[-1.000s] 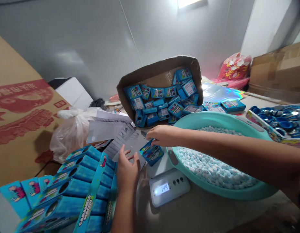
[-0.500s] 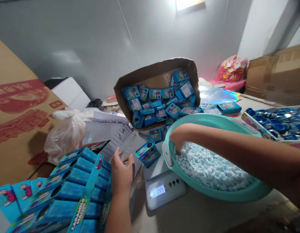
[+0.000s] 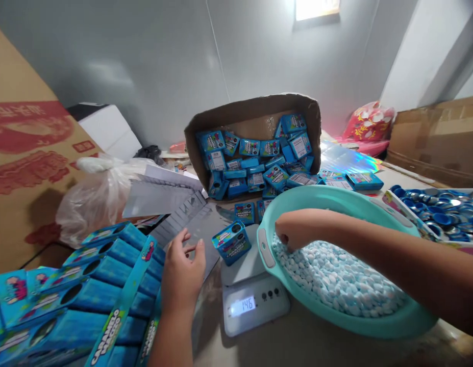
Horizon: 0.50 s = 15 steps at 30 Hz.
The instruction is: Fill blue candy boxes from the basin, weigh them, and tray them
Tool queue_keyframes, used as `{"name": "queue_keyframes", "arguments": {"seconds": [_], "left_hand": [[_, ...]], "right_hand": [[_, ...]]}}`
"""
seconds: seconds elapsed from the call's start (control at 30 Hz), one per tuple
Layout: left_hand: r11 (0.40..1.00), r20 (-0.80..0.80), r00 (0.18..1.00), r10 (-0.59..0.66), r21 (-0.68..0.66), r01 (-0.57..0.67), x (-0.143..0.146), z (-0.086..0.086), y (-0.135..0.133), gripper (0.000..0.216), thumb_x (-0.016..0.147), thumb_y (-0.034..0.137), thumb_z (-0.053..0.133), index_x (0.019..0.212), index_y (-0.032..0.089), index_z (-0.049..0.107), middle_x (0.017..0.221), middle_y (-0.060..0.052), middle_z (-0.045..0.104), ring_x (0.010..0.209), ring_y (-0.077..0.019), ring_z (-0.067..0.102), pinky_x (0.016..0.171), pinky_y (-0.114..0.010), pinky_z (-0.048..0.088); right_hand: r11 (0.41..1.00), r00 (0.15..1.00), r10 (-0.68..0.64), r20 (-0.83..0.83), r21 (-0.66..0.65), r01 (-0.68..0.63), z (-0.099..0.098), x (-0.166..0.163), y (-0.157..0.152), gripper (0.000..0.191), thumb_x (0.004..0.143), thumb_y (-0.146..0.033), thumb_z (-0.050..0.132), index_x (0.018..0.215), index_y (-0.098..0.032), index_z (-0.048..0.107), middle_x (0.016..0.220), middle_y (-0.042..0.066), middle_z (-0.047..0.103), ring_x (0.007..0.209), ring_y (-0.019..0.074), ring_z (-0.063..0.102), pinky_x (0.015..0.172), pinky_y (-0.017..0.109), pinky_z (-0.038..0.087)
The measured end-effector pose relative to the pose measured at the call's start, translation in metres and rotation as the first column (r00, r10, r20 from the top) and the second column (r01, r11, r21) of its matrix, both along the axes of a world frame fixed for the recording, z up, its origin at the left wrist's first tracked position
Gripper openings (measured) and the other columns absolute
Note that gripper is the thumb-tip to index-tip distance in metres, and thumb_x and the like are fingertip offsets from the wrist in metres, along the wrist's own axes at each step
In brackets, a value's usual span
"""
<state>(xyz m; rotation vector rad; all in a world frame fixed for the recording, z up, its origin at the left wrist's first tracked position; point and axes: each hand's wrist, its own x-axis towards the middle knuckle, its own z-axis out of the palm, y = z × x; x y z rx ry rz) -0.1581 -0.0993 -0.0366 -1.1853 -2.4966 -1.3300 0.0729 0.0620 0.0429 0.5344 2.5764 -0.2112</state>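
My left hand (image 3: 184,270) hovers left of the scale with its fingers curved and apart, holding nothing. A small blue candy box (image 3: 232,244), marked "Caramelo Macizo", stands on the plate of the white digital scale (image 3: 255,306), whose display reads about 146. In the turquoise basin (image 3: 358,326), my right hand (image 3: 292,232) is curled at the left side of the heap of pale blue and white candies (image 3: 343,275). Its fingertips are hidden, so what they hold cannot be seen. A display carton of blue boxes with round openings (image 3: 102,295) lies beside my left forearm.
Behind the scale, a tipped cardboard box (image 3: 255,114) is filled with blue candy boxes. On the right is a tray of blue and silver lids (image 3: 443,214). A plastic bag (image 3: 91,199) and a large carton (image 3: 25,142) stand at left.
My right hand has shifted slightly at the candies and shows more of its curled fingers. The scale reading rose from about 144 to 146. The view has turned a little.
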Motion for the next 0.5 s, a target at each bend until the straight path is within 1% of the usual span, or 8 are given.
{"name": "queue_keyframes", "arguments": {"seconds": [0.1,0.17,0.23,0.3,0.33,0.4,0.47,0.5], "left_hand": [[1.0,-0.005,1.0,-0.019,0.001,0.019,0.0,-0.002,0.0,0.054,0.085,0.049,0.054,0.129,0.017,0.057,0.127,-0.015,0.062,0.093,-0.0247,0.069,0.078,-0.039,0.058],[1.0,-0.001,1.0,-0.025,0.006,0.025,0.0,-0.002,0.0,0.053,0.085,0.049,0.054,0.127,0.018,0.059,0.127,-0.015,0.063,0.094,-0.0257,0.069,0.082,-0.042,0.057],[0.999,0.031,0.999,-0.039,0.018,0.039,0.0,-0.002,0.0,0.053,0.084,0.05,0.056,0.126,0.018,0.06,0.124,-0.014,0.065,0.095,-0.0269,0.069,0.086,-0.044,0.057],[0.995,0.128,0.987,-0.094,0.047,0.089,0.003,0.0,0.001,0.053,0.085,0.054,0.057,0.124,0.019,0.061,0.118,-0.013,0.068,0.099,-0.0276,0.069,0.092,-0.046,0.055],[0.989,0.205,0.969,-0.136,0.081,0.121,0.005,0.001,0.001,0.054,0.086,0.057,0.055,0.124,0.019,0.061,0.116,-0.013,0.069,0.101,-0.0277,0.068,0.094,-0.046,0.054],[0.969,0.381,0.896,-0.226,0.183,0.166,0.012,0.004,0.0,0.061,0.088,0.062,0.052,0.13,0.018,0.056,0.118,-0.014,0.069,0.104,-0.0271,0.068,0.096,-0.047,0.054],[0.938,0.504,0.803,-0.319,0.29,0.19,0.018,0.004,0.001,0.069,0.088,0.063,0.053,0.141,0.019,0.044,0.125,-0.015,0.066,0.108,-0.026,0.068,0.097,-0.047,0.053],[0.922,0.531,0.766,-0.362,0.323,0.212,0.021,0.003,0.002,0.075,0.087,0.062,0.057,0.146,0.021,0.037,0.128,-0.015,0.065,0.111,-0.0258,0.067,0.098,-0.046,0.053]], "right_hand": [[1.0,0.999,0.004,-0.047,0.029,-0.003,-0.005,-0.001,-0.004,0.032,0.071,-0.024,0.067,0.096,-0.01,0.082,0.076,0.012,0.074,0.052,0.0165,0.051,0.05,0.03,0.034],[0.999,0.997,-0.002,-0.077,0.043,0.005,-0.008,-0.002,-0.007,0.033,0.069,-0.025,0.068,0.094,-0.01,0.083,0.074,0.013,0.073,0.051,0.0177,0.051,0.049,0.031,0.033],[0.999,0.995,-0.008,-0.103,0.031,0.011,-0.009,-0.003,-0.008,0.029,0.067,-0.025,0.071,0.09,-0.012,0.083,0.069,0.011,0.071,0.048,0.0169,0.048,0.048,0.032,0.032],[1.0,0.994,-0.018,-0.104,0.008,0.019,-0.006,-0.003,-0.008,0.022,0.065,-0.024,0.073,0.083,-0.014,0.082,0.063,0.007,0.068,0.046,0.0151,0.043,0.047,0.031,0.031],[1.0,0.995,-0.023,-0.1,0.004,0.023,-0.003,-0.003,-0.007,0.018,0.066,-0.024,0.073,0.079,-0.014,0.082,0.06,0.006,0.067,0.045,0.0145,0.042,0.047,0.031,0.03],[1.0,0.993,-0.029,-0.113,0.009,0.03,0.007,-0.002,-0.005,0.014,0.066,-0.022,0.07,0.074,-0.016,0.08,0.06,0.004,0.066,0.047,0.014,0.043,0.047,0.03,0.029],[1.0,0.986,-0.027,-0.162,0.004,0.028,0.02,-0.001,-0.002,0.015,0.065,-0.019,0.069,0.077,-0.018,0.079,0.066,0.002,0.068,0.053,0.0136,0.048,0.05,0.028,0.031],[1.0,0.981,-0.027,-0.193,-0.007,0.026,0.027,0.0,0.0,0.018,0.064,-0.017,0.07,0.079,-0.018,0.079,0.069,0.002,0.069,0.056,0.0132,0.051,0.051,0.027,0.032]]}}
